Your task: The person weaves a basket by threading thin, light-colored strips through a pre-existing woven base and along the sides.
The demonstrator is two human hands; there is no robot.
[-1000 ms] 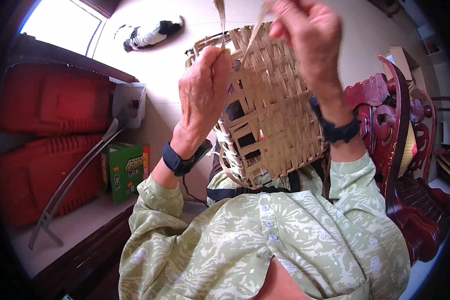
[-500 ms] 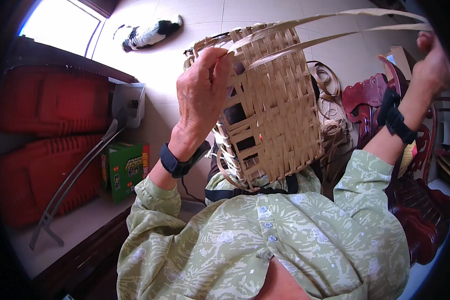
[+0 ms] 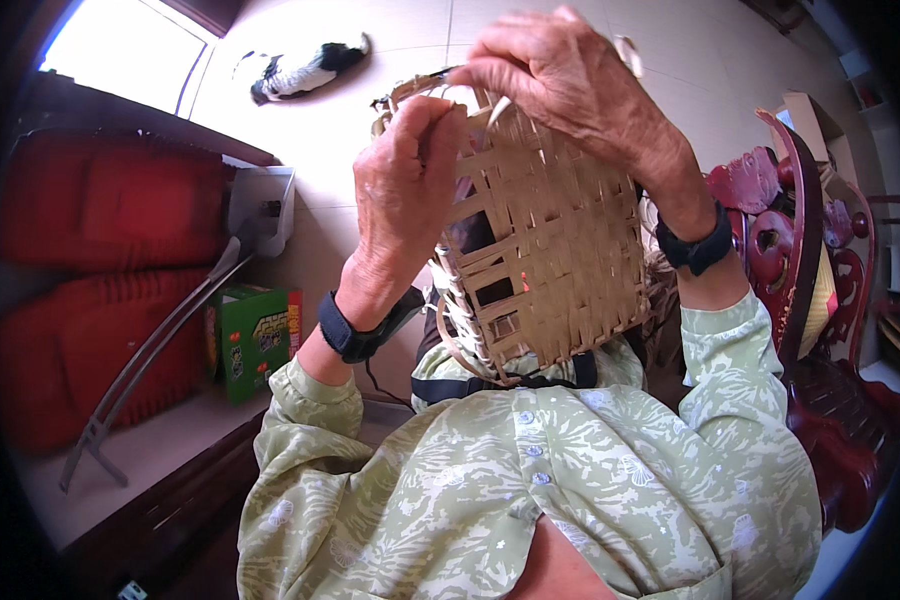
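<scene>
A pale basket [image 3: 570, 250] woven from flat strips leans upright against my lap, with gaps in the weave along its left side. My left hand [image 3: 405, 180] is closed in a pinch at its upper left, gripping a flat weaving strip [image 3: 459, 106] that is mostly hidden by the fingers. Over the far edge, my right hand [image 3: 580, 90] reaches leftward, thumb and fingers drawn together close to the left hand. Its fingertips are slightly blurred, and what they hold is hidden. A short strip end [image 3: 500, 109] shows below its palm.
Red cushioned seats [image 3: 110, 200] stand on the left, beside a grey dustpan-like tool [image 3: 255, 215] and a green box [image 3: 255, 340]. A carved dark-red wooden chair [image 3: 785, 240] is close on the right. A black-and-white animal [image 3: 310, 72] lies on the tiled floor.
My right hand has swung from the far right, where it held the long strip taut, to the basket's far edge near my left hand. The left hand stays pinched in place.
</scene>
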